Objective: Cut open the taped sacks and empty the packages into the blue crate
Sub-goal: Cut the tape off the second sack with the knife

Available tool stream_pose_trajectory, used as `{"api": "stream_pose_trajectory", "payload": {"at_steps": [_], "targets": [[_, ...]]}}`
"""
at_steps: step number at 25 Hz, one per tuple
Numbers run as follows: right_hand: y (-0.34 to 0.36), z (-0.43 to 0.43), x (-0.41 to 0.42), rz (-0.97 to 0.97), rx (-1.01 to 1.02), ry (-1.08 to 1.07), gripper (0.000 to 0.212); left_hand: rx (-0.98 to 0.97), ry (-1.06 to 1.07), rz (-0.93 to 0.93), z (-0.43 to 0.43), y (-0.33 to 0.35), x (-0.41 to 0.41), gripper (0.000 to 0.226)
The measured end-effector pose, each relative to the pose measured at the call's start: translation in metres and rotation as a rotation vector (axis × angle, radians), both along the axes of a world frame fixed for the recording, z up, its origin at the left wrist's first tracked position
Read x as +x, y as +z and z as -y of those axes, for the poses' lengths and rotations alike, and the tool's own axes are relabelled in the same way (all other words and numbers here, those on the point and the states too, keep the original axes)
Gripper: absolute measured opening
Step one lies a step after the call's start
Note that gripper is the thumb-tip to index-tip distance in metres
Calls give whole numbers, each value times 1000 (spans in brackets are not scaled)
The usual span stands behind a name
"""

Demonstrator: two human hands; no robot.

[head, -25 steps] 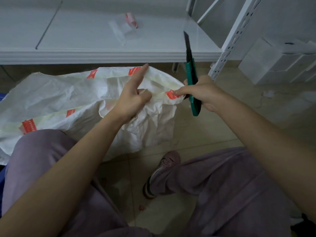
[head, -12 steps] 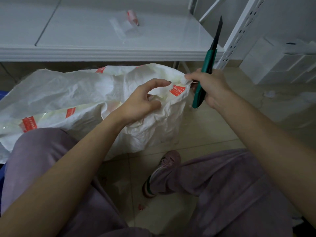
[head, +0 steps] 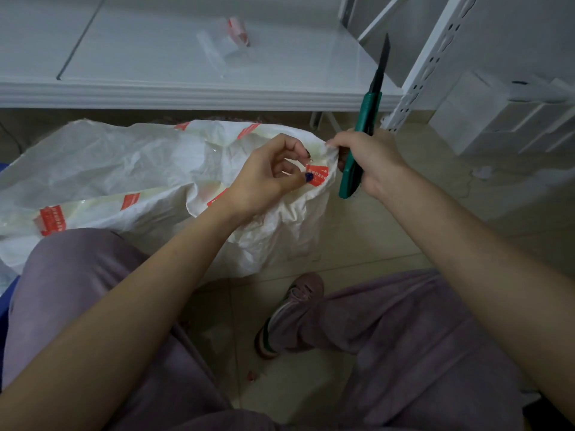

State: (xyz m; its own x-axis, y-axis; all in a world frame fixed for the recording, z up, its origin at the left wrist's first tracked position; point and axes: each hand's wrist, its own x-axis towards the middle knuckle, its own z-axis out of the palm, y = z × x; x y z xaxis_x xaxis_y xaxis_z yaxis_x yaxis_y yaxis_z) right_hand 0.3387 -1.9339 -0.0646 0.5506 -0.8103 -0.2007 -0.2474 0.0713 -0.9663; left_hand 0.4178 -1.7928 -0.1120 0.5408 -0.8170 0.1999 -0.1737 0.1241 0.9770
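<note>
— What's closest to the camera?

— Knees in mauve trousers (head: 420, 337) and a pink shoe (head: 295, 303) on a pale tiled floor (head: 357, 237). The room is dim.

— And the sack?

— The white woven sack (head: 124, 163) lies crumpled on the floor just past the left knee. Its long axis runs left to right, and its taped end is raised towards the middle. Yellowish tape with red labels (head: 317, 175) crosses it.

— The hands?

— The left hand (head: 264, 178) has curled fingers (head: 292, 144); thumb and forefinger pinch a fold at that taped corner, the thumb on a red label. The right hand (head: 370, 160) grips a green utility knife (head: 368, 110) round its handle, and its fingertips touch the sack's corner. The black blade is extended, pointing up and away, tilted slightly right.

— Beyond that?

— A white shelf (head: 140, 51) with a crumpled clear plastic bag (head: 217, 45) on it. To the right are a perforated white upright (head: 426, 66) and white boxes (head: 497, 119) on the floor.
</note>
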Motion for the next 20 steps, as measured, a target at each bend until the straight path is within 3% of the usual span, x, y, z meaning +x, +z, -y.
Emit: {"api": "stream_pose_trajectory", "payload": {"at_steps": [2,5,9,11,13,15,18,20], "targets": [[-2,-2,4,-2,47,-45,16,-14,19,17,-1,1,1,31],[-1,-4,7,-59,0,51,16,14,60,8,-3,0,4,31],[15,-2,0,-122,-170,214,23,105,70,-139,-6,-1,3,40],[21,-3,-5,-126,-197,266,28,62,50,-269,-7,3,3,47],[24,-2,-10,-181,-246,304,26,14,44,-254,-6,4,4,50],[30,2,-14,-253,-374,350,26,54,66,-123,-4,3,2,51],[46,7,-17,-320,-613,466,50,121,97,-46,-1,1,-1,54],[58,11,-18,-415,-935,494,53,120,116,-78,-2,-1,-2,56]]}}
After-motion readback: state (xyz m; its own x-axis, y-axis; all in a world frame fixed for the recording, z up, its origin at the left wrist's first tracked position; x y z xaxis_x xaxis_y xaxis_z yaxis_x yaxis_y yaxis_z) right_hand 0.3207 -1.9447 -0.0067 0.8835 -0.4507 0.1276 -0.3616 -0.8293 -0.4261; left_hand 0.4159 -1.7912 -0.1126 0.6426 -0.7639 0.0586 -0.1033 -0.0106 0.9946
